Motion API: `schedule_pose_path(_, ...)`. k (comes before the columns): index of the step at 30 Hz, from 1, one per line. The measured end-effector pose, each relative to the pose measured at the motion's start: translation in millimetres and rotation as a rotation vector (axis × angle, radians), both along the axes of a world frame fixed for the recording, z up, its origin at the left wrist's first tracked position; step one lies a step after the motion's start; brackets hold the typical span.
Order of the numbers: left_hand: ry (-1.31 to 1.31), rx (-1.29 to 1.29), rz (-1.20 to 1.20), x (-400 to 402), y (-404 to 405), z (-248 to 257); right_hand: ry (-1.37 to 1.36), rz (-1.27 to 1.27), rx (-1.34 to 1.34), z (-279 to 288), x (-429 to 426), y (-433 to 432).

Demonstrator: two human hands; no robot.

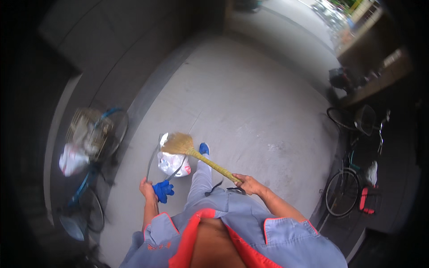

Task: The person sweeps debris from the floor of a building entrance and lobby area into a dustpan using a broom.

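Observation:
My right hand [247, 183] is closed around the handle end of a straw hand broom [211, 164], whose bristles point up and left. My left hand [147, 189] grips dark straps and blue gloves [163, 191], which bunch beside the fingers. From the straps hangs a container or bag whose outline is unclear, with a white plastic bag [174, 165] bearing red print in it. The broom's bristles overlap the upper part of that white bag in view. One blue shoe [204, 148] shows just right of the bag.
A blue bicycle [82, 187] with a loaded wire basket [88, 134] stands by the left wall. Another bicycle [342, 192] with a red child seat or rack is parked at the right. The grey concrete floor [248, 93] stretches ahead to a bright opening at the upper right.

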State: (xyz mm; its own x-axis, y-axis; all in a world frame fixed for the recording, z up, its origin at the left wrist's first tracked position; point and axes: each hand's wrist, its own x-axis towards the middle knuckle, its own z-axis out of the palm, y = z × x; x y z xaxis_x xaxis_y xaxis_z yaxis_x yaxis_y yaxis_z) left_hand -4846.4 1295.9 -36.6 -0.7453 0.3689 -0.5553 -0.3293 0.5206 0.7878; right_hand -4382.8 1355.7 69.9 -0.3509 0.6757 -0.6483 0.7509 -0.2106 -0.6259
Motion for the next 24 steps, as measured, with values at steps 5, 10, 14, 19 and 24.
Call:
schedule_pose_path(5,-0.073,-0.054,-0.033,-43.1,14.0,-45.6,-0.101,-0.078,-0.325,27.1,-61.9,46.6)
schedule_pose_path(10,-0.172,-0.096,-0.071,-83.2,49.0,-89.1,-0.169,-0.166,-0.332,8.3,-110.1,66.2)
schedule_pose_path(14,-0.134,-0.137,-0.124,-108.1,65.7,-124.0,-0.230,-0.117,-0.284,-2.2,-147.3,86.0)
schedule_pose_path(19,-0.169,-0.142,-0.109,-120.6,101.5,-147.9,-0.241,-0.116,-0.339,-56.9,-174.8,116.0)
schedule_pose_path(24,-0.127,-0.091,-0.149,-127.0,124.5,-219.4,-0.173,-0.101,-0.208,-150.5,-153.8,136.6)
